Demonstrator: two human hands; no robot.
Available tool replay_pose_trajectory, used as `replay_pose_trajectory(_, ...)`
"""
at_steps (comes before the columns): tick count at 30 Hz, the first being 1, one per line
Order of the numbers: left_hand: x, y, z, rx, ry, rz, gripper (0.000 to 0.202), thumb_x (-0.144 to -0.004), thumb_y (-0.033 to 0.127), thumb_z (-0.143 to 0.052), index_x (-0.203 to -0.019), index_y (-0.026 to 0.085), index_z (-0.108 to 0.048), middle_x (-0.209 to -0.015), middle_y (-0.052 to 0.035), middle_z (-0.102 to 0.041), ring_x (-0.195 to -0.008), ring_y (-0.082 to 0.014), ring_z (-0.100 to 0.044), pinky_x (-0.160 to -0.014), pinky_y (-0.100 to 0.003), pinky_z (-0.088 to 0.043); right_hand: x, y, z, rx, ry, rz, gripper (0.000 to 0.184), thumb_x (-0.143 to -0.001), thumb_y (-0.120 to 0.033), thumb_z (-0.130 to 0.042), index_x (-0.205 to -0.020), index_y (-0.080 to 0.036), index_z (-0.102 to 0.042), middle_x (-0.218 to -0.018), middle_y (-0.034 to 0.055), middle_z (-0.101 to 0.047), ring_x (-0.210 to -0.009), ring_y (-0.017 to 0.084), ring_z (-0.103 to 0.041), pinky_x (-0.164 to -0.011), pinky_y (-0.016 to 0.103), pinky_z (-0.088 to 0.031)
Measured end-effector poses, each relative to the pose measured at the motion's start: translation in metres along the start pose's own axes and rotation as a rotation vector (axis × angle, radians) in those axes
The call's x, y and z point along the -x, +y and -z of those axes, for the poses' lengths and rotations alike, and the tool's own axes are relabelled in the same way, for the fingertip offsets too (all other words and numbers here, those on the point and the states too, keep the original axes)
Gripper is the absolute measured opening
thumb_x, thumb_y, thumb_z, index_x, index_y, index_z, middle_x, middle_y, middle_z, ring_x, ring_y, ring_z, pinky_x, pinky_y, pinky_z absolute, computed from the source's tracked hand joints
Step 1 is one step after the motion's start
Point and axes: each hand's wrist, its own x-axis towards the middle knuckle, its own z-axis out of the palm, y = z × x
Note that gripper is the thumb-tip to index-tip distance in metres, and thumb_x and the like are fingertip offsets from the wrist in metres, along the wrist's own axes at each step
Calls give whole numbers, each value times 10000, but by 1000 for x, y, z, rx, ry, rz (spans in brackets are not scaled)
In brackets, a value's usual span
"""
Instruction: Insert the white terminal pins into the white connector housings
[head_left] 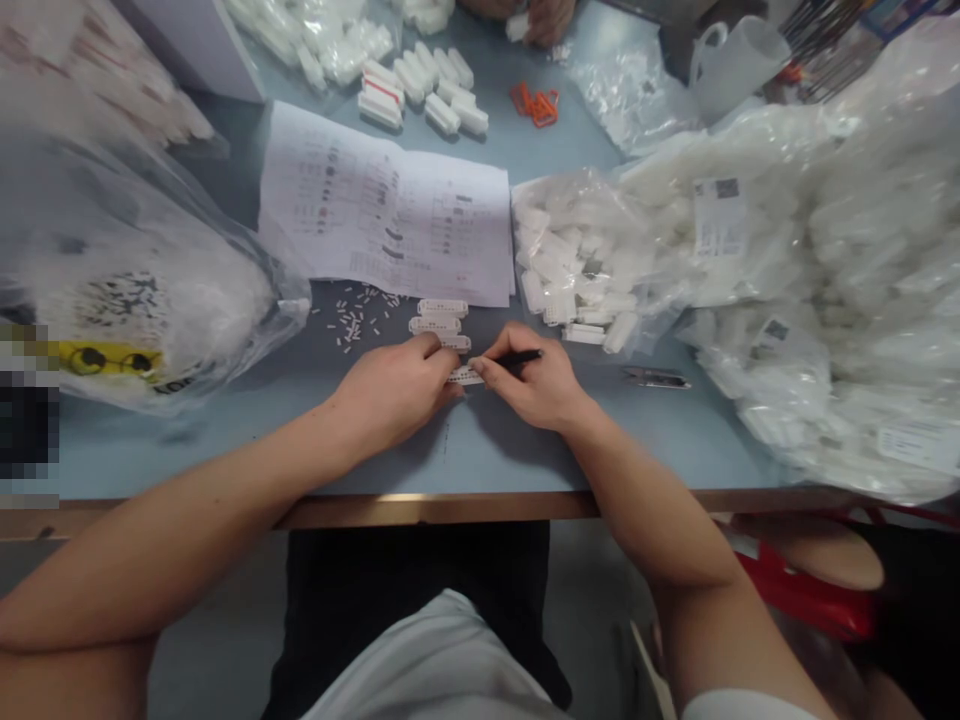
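White perforated plastic strip [466, 377]: pinched by left hand [409, 385], crosswise towards right hand [536, 385], where black pen-like tool [522, 357] is gripped.

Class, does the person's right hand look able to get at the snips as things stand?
Probably yes: the snips lie to the right of the right hand with bare tabletop between, though that hand holds a black tool.

Tabletop [517, 460]: grey-blue
Slotted strips [442, 308]: white, dark-dotted
Pen [521, 357]: black
Unfolded sheet [442, 200]: white with dark print
Loose pieces [544, 106]: bright orange
Small bits [351, 328]: white
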Motion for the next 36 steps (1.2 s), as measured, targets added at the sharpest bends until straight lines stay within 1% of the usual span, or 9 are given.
replay_pose_trajectory(4, 0, -1, -1, -1, 2, -3, 330, -975, 392, -528, -1155, 145, -654, -1004, -108, -647, -861, -256, -685, -669, -330, -528, -3, 0, -2, 38, 10, 3, 235, -885, -383, -619, -735, -213, -555, -666, -18, -606, -617, 119, -523, -592, 263, -375)
replay_pose_trajectory(8, 0, -1, -2, -6, -1, -1, 329, -977, 396, -523, -1134, 139, -657, -1007, -114, -645, -843, -258, -685, -653, -335, -525, -5, -1, -3, 60, -14, 9, 224, -882, -386, -605, -749, -213, -552, -656, -17, -602, -601, 119, -511, -585, 267, -365)
replay_pose_trajectory(11, 0, -1, -1, -3, -11, 2, 321, -977, 394, -525, -1123, 140, -658, -1003, -113, -646, -841, -258, -685, -652, -336, -524, -3, 0, -2, 20, -11, -5, 232, -878, -390, -617, -738, -213, -560, -659, -18, -602, -607, 118, -519, -592, 269, -374)
replay_pose_trajectory(16, -1, 0, 1, 11, -19, 7, 316, -978, 371, -523, -1153, 141, -652, -1017, -113, -650, -901, -268, -686, -699, -345, -536, 1, 0, 0, -52, 45, -78, 276, -875, -437, -652, -727, -218, -572, -668, -22, -606, -626, 122, -540, -613, 279, -399)
replay_pose_trajectory(25, 0, 1, 2, 6, -24, 16, 302, -977, 365, -520, -1121, 138, -658, -1006, -116, -646, -858, -257, -682, -671, -337, -529, 1, -1, 0, -71, 49, -53, 253, -873, -404, -663, -725, -215, -585, -658, -28, -599, -608, 113, -535, -600, 273, -401)
replay_pose_trajectory(30, 0, 1, 0, 16, -13, 5, 301, -978, 374, -518, -1104, 138, -657, -994, -111, -641, -856, -258, -681, -672, -341, -527, 1, 0, -1, -40, 39, -55, 252, -875, -407, -652, -729, -215, -582, -659, -25, -597, -608, 115, -536, -604, 277, -398)
replay_pose_trajectory(36, 1, -1, 0, 18, 1, 4, 295, -975, 376, -527, -1108, 145, -655, -995, -112, -645, -846, -252, -679, -666, -333, -521, 0, 0, -2, 21, 21, -13, 247, -882, -391, -624, -720, -216, -558, -634, -26, -559, -592, 116, -493, -582, 270, -373)
